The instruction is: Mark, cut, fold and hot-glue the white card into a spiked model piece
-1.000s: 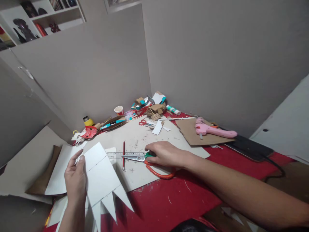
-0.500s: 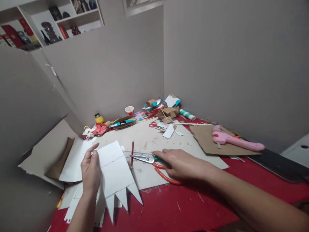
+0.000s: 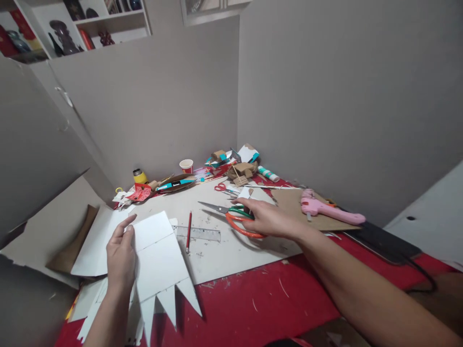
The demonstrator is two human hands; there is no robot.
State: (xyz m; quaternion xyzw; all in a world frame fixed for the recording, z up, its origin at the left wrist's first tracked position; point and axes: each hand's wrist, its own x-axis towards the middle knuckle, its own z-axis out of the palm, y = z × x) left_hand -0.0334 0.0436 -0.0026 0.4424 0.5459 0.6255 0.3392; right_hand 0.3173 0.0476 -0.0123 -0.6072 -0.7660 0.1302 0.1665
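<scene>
My left hand (image 3: 121, 253) grips the left edge of a white card (image 3: 161, 255), thumb on its face. Pencil lines cross the card, and its lower edge is cut into several pointed teeth. In my right hand (image 3: 271, 218) are scissors (image 3: 226, 210) with orange and green handles, held above the board with the blades pointing left. Between the two hands, a clear ruler (image 3: 204, 233) lies on the pale board (image 3: 249, 260), with a red pencil (image 3: 188, 231) across it.
A pink glue gun (image 3: 331, 209) rests on brown cardboard (image 3: 285, 197) at the right. Red-handled scissors (image 3: 221, 187), a paper cup (image 3: 186, 166), a yellow jar (image 3: 139, 176) and cardboard scraps (image 3: 242, 171) sit toward the back. Folded white card (image 3: 92, 241) stands at the left.
My right hand has lifted the scissors up and away from the ruler, toward the back right, uncovering the ruler. My left hand still holds the card; the whole view has shifted slightly.
</scene>
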